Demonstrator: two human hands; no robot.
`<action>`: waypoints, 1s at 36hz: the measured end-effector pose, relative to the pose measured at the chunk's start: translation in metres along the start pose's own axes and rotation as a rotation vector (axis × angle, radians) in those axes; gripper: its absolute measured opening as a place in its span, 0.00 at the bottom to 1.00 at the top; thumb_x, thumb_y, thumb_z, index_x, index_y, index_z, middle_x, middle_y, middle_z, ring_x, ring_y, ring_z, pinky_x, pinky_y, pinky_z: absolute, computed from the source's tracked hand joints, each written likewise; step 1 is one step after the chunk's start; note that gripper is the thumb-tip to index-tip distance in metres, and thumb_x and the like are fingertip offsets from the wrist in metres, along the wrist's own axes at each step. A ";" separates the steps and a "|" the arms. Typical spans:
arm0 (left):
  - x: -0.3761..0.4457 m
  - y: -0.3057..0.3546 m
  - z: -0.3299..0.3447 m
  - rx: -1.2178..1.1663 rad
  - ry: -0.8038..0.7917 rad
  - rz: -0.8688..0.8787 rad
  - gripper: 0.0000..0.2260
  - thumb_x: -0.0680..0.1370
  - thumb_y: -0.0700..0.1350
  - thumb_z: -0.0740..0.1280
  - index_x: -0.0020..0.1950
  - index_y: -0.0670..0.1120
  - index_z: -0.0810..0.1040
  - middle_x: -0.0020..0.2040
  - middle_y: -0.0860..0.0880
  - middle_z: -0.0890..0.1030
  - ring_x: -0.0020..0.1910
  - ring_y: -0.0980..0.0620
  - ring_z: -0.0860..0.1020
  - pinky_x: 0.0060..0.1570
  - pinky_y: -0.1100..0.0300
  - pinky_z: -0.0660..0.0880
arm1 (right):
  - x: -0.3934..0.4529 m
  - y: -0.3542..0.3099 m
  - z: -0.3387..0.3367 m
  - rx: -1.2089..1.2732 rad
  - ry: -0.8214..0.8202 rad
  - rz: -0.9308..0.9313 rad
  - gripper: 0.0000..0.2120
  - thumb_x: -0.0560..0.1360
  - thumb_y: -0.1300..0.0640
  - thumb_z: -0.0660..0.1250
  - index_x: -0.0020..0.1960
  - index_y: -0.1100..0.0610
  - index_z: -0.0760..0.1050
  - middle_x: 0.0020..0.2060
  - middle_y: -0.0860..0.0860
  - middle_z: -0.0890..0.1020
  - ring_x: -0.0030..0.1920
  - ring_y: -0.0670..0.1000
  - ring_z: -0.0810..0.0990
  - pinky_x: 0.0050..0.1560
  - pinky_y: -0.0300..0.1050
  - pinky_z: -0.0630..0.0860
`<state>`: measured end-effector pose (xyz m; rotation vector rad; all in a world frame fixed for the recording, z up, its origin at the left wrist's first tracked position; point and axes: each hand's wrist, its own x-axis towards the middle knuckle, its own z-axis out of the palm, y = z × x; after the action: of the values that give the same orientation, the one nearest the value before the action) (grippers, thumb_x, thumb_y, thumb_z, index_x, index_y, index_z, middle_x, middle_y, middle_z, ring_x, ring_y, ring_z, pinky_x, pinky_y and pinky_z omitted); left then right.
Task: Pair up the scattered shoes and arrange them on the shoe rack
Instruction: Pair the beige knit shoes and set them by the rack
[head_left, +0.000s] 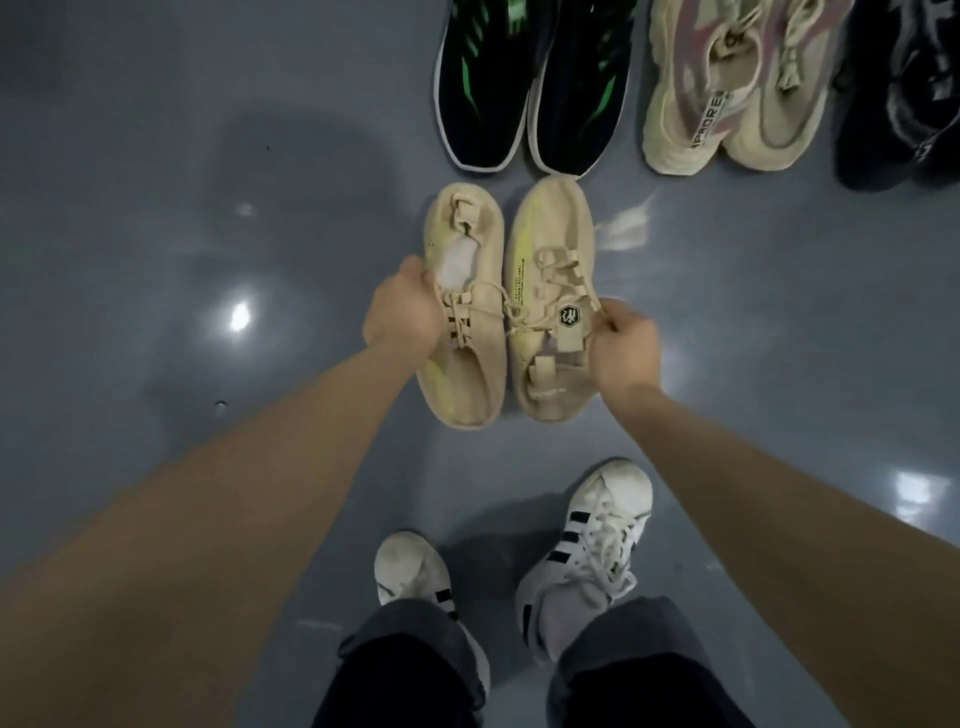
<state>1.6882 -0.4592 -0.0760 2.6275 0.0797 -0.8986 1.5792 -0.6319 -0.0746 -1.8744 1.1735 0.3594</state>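
1. The shiny grey floor (156, 260) shows bright light spots
2. Mid frame, the left hand (402, 314) grips one tan shoe (462, 332); the right hand (621, 345) grips the other tan shoe (550, 312)
3. The dark shoes (904, 98) at upper right are cut off and blurry

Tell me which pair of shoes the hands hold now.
The beige pair, one shoe in each hand; the black-green pair and the cream-pink pair lie untouched.

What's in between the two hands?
Two beige shoes: the left hand grips the left beige shoe, the right hand pinches the right beige shoe. The head view shows them side by side.
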 end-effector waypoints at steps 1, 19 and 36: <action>0.005 0.000 0.006 -0.012 0.005 -0.004 0.13 0.83 0.46 0.49 0.55 0.40 0.69 0.44 0.43 0.73 0.42 0.46 0.71 0.39 0.55 0.65 | 0.003 0.002 0.003 0.008 -0.001 0.000 0.13 0.76 0.62 0.55 0.46 0.54 0.78 0.40 0.54 0.81 0.43 0.57 0.78 0.45 0.48 0.75; 0.009 0.009 0.040 0.068 -0.006 -0.029 0.20 0.81 0.43 0.54 0.72 0.39 0.58 0.67 0.40 0.66 0.63 0.40 0.69 0.53 0.50 0.68 | 0.018 0.013 0.028 -0.152 -0.019 -0.063 0.15 0.79 0.60 0.55 0.64 0.57 0.70 0.60 0.58 0.74 0.58 0.58 0.73 0.52 0.47 0.69; -0.104 0.083 -0.092 0.208 -0.051 0.182 0.16 0.80 0.44 0.56 0.67 0.40 0.64 0.64 0.40 0.67 0.63 0.42 0.67 0.55 0.51 0.68 | -0.078 -0.071 -0.094 -0.150 -0.034 -0.070 0.17 0.78 0.63 0.56 0.67 0.60 0.68 0.64 0.56 0.70 0.58 0.57 0.74 0.57 0.52 0.73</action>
<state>1.6733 -0.4969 0.0803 2.7422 -0.2754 -0.9549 1.5805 -0.6481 0.0663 -2.0255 1.0813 0.4493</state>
